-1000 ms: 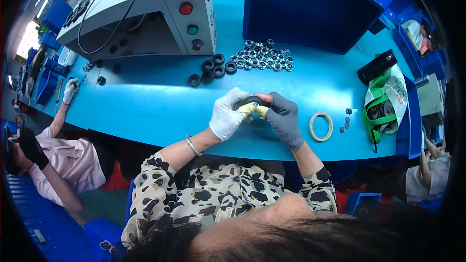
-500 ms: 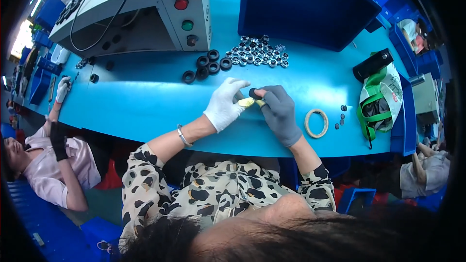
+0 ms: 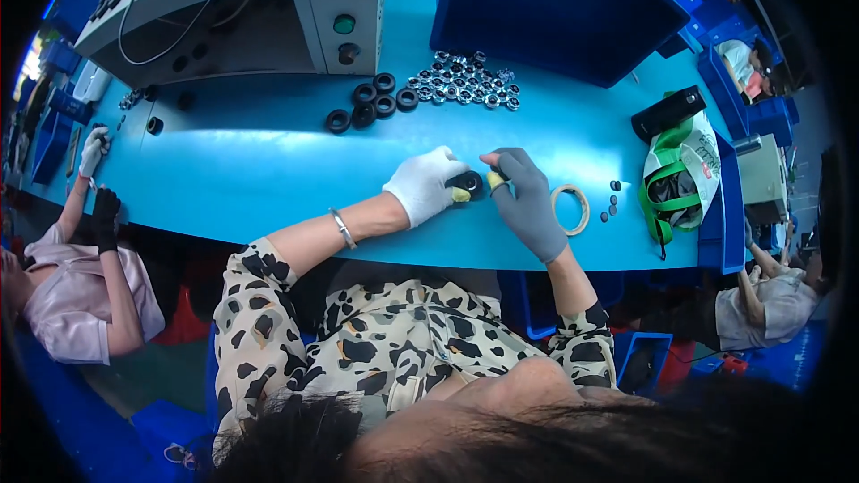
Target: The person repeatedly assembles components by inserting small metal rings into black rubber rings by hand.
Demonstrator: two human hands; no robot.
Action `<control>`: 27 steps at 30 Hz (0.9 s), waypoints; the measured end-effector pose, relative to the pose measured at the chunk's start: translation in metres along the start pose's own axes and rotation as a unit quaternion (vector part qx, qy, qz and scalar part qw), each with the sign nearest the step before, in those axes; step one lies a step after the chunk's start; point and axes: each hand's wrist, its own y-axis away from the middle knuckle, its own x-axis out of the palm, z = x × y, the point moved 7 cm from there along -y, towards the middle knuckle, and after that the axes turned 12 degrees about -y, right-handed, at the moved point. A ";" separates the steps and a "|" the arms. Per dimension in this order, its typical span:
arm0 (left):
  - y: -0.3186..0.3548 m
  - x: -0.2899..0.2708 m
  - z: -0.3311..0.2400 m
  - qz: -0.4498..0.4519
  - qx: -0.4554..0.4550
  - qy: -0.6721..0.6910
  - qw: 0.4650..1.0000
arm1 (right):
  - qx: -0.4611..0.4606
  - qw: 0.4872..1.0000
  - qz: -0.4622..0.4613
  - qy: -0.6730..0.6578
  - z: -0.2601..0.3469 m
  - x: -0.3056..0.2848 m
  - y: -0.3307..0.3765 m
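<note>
My left hand point(image 3: 424, 186), in a white glove with a yellow cover on the thumb, is closed on a black ring-shaped part point(image 3: 474, 182) with a round opening. Just right of it is my right hand point(image 3: 524, 206), in a grey glove with bare index fingertip and a yellow thumb cover. Its thumb and finger pinch a small dark piece point(image 3: 497, 171), mostly hidden by the fingers. A gap separates the two hands. Several black rings point(image 3: 364, 93) stand beyond them, beside a cluster of shiny metal round parts point(image 3: 463, 80).
A tape roll point(image 3: 571, 209) and small black discs point(image 3: 613, 199) lie right of my right hand. Farther right are a green-and-white bag point(image 3: 682, 170) and black bottle point(image 3: 668, 114). A grey machine point(image 3: 345, 0) and blue bin point(image 3: 555, 18) stand at the back. A co-worker point(image 3: 85, 295) sits at left.
My hands have moved apart; the right has shifted slightly right. The black ring-shaped part now shows in my left hand. The whole view has shifted slightly.
</note>
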 end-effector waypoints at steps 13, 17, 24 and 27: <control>0.029 -0.045 0.001 0.217 -0.035 -0.036 0.975 | -0.113 0.955 0.115 0.250 -0.014 0.081 -0.046; 0.029 -0.065 -0.015 0.175 0.023 0.050 0.983 | -0.119 0.942 0.123 0.288 -0.016 0.085 -0.048; -0.036 -0.041 -0.038 0.095 0.286 -0.147 0.942 | -0.129 0.925 0.184 0.307 -0.032 0.084 -0.046; -0.044 -0.016 -0.025 0.140 0.338 -0.121 0.923 | -0.107 0.933 0.202 0.278 -0.052 0.103 -0.052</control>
